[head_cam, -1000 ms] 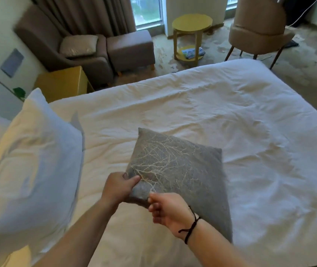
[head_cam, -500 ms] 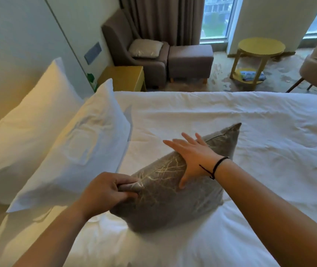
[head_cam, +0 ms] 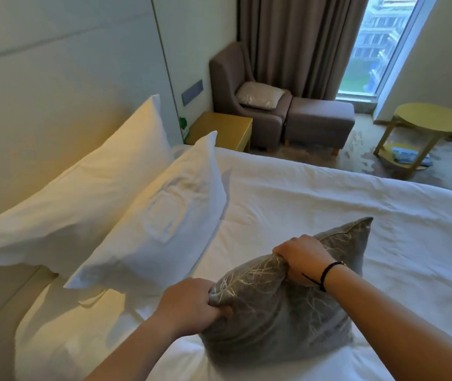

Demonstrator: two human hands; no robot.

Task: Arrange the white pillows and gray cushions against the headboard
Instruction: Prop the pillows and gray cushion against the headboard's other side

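A gray cushion point(head_cam: 279, 309) with a gold branch pattern stands on edge on the white bed point(head_cam: 329, 204). My left hand point(head_cam: 191, 306) grips its near corner. My right hand point(head_cam: 301, 257), with a black cord at the wrist, clutches its top edge. Two white pillows lean toward the pale headboard point(head_cam: 54, 86) on the left: the rear pillow point(head_cam: 87, 193) rests against it, and the front pillow point(head_cam: 158, 221) leans on the rear one. The cushion sits to the right of the front pillow, apart from it.
A yellow nightstand point(head_cam: 222, 127) stands beyond the bed's far corner. Behind it are a brown armchair point(head_cam: 235, 78) with a beige cushion point(head_cam: 260, 94), a brown ottoman point(head_cam: 318, 119), curtains and a window. A round yellow side table point(head_cam: 431, 122) stands at the right.
My right hand went from lying flat on the cushion's face to gripping its top edge. The cushion now stands more upright. My view has swung further left toward the headboard.
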